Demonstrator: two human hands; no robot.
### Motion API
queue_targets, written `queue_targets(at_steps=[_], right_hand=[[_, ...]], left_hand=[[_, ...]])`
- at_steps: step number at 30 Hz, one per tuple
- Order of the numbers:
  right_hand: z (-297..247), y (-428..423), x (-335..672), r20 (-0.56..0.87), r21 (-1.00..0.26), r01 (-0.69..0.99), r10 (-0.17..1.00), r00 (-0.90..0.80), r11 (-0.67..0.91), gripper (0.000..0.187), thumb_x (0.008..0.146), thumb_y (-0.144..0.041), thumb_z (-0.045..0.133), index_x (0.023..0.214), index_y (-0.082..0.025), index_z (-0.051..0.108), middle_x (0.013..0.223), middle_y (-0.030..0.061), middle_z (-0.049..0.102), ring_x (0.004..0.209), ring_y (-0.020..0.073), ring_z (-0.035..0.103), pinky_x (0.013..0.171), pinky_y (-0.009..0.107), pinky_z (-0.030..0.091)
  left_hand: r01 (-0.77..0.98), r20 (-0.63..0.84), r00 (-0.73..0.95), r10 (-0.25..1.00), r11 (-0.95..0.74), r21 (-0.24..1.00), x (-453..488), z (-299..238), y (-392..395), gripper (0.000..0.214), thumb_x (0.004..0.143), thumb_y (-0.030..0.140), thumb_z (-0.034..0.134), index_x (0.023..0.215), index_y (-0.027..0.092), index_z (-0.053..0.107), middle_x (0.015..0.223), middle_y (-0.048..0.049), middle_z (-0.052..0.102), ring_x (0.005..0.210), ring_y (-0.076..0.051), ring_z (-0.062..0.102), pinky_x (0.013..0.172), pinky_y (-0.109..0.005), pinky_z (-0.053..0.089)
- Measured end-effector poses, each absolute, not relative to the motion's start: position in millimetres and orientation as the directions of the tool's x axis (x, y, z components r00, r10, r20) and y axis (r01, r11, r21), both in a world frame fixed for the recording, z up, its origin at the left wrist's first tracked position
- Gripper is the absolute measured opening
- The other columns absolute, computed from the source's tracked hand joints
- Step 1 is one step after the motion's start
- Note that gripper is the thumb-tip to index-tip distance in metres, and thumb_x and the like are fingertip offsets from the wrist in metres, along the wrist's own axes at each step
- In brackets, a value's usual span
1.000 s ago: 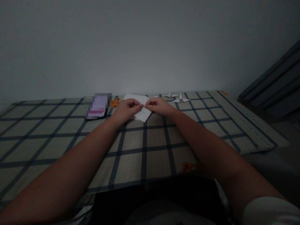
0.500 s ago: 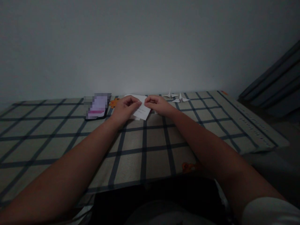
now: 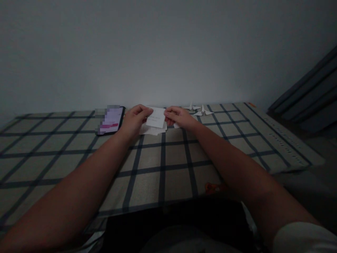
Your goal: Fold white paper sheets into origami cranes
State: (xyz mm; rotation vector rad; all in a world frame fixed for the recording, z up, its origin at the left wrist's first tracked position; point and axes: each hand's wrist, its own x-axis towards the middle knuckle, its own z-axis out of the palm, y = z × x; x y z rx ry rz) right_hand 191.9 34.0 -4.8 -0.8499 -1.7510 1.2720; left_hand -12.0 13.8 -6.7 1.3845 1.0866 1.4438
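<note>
A small white paper sheet is held up between both hands near the far edge of the checked cloth. My left hand pinches its left edge. My right hand pinches its right edge. Under the held sheet lies a small stack of white paper on the cloth. Two folded white paper cranes stand just right of my right hand.
A phone with a lit screen lies left of my left hand. The wall stands right behind the cloth's far edge. The cloth's right edge drops off near a dark slanted panel. A small orange print marks the near cloth.
Both hands have lifted the sheet off the stack and turned it more upright. The stack below it now shows.
</note>
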Motion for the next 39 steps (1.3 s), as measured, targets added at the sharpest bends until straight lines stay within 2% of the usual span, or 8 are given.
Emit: queue_targets(at_steps=[6, 10, 14, 17, 23, 27, 33, 39], right_hand=[[-7.3, 35.2, 190.3, 0.162, -0.961, 0.120, 0.862, -0.480, 0.248, 0.013, 0.088, -0.019, 0.062, 0.076, -0.014, 0.061, 0.066, -0.0014, 0.061, 0.061, 0.0082, 0.057, 0.062, 0.021, 0.048], [-5.9, 33.5, 193.2, 0.195, -0.939, 0.161, 0.856, -0.479, 0.304, 0.019, 0.086, -0.024, 0.064, 0.070, -0.015, 0.059, 0.062, -0.0024, 0.059, 0.060, 0.0087, 0.054, 0.060, 0.021, 0.045], [-5.6, 33.6, 194.4, 0.229, -0.925, 0.164, 0.847, -0.480, 0.343, 0.027, 0.088, -0.032, 0.063, 0.067, -0.015, 0.058, 0.061, -0.0023, 0.056, 0.059, 0.0090, 0.051, 0.059, 0.022, 0.044], [-7.8, 37.6, 194.2, 0.201, -0.944, 0.147, 0.870, -0.451, 0.294, 0.026, 0.089, -0.031, 0.061, 0.068, -0.016, 0.057, 0.061, -0.0025, 0.055, 0.058, 0.0090, 0.050, 0.059, 0.022, 0.043], [-13.6, 45.9, 193.8, 0.152, -0.980, 0.060, 0.913, -0.378, 0.188, 0.022, 0.090, -0.031, 0.061, 0.072, -0.017, 0.056, 0.067, -0.0008, 0.059, 0.060, 0.0102, 0.053, 0.061, 0.023, 0.045], [-10.3, 42.6, 193.0, 0.136, -0.986, 0.038, 0.920, -0.368, 0.161, 0.021, 0.089, -0.027, 0.060, 0.072, -0.017, 0.056, 0.067, -0.0003, 0.059, 0.061, 0.0105, 0.053, 0.062, 0.023, 0.046], [-3.2, 34.9, 193.0, 0.126, -0.986, 0.056, 0.915, -0.383, 0.160, 0.023, 0.088, -0.022, 0.059, 0.067, -0.016, 0.055, 0.062, -0.0024, 0.055, 0.057, 0.0093, 0.050, 0.059, 0.022, 0.043], [-4.9, 34.1, 193.2, 0.152, -0.979, 0.062, 0.899, -0.411, 0.194, 0.026, 0.091, -0.032, 0.059, 0.071, -0.015, 0.058, 0.064, -0.0010, 0.057, 0.058, 0.0096, 0.051, 0.059, 0.022, 0.044]], left_hand=[[0.078, 0.176, 0.076, 0.981, -0.182, 0.980, -3.4, -4.6, 1.4, 0.024, 0.071, 0.038, 0.072, 0.070, 0.020, 0.057, 0.069, 0.0005, 0.062, 0.062, -0.015, 0.058, 0.058, -0.026, 0.047], [0.145, 0.133, 0.130, 0.983, -0.152, 0.978, -4.7, -6.6, -0.3, 0.024, 0.073, 0.041, 0.073, 0.075, 0.020, 0.062, 0.068, 0.0001, 0.062, 0.059, -0.014, 0.056, 0.052, -0.024, 0.043], [0.095, 0.150, 0.112, 0.982, -0.160, 0.982, -5.5, -10.7, 2.3, 0.020, 0.071, 0.037, 0.075, 0.071, 0.018, 0.066, 0.071, -0.0014, 0.065, 0.065, -0.016, 0.060, 0.057, -0.026, 0.046], [0.045, 0.141, 0.076, 0.987, -0.145, 0.988, -4.6, -11.7, 5.2, 0.020, 0.073, 0.038, 0.074, 0.074, 0.018, 0.069, 0.074, -0.0028, 0.067, 0.067, -0.015, 0.060, 0.058, -0.025, 0.046], [-0.061, 0.172, 0.121, 0.978, -0.165, 0.984, -6.0, -14.5, 12.9, 0.022, 0.072, 0.035, 0.074, 0.085, 0.018, 0.075, 0.085, -0.0047, 0.072, 0.073, -0.016, 0.064, 0.067, -0.026, 0.050], [0.000, 0.174, 0.160, 0.972, -0.176, 0.984, -8.8, -16.8, 12.8, 0.022, 0.074, 0.035, 0.074, 0.089, 0.019, 0.076, 0.082, -0.0043, 0.071, 0.071, -0.015, 0.064, 0.067, -0.027, 0.050], [0.101, 0.263, 0.179, 0.948, -0.283, 0.954, -7.4, -15.2, 6.5, 0.035, 0.077, 0.033, 0.074, 0.110, 0.021, 0.074, 0.095, -0.0055, 0.075, 0.077, -0.016, 0.067, 0.073, -0.029, 0.052], [0.284, 0.291, 0.115, 0.950, -0.312, 0.907, -8.7, -12.3, 7.8, 0.018, 0.074, 0.034, 0.073, 0.081, 0.017, 0.077, 0.086, -0.0060, 0.076, 0.076, -0.018, 0.066, 0.073, -0.029, 0.052]])
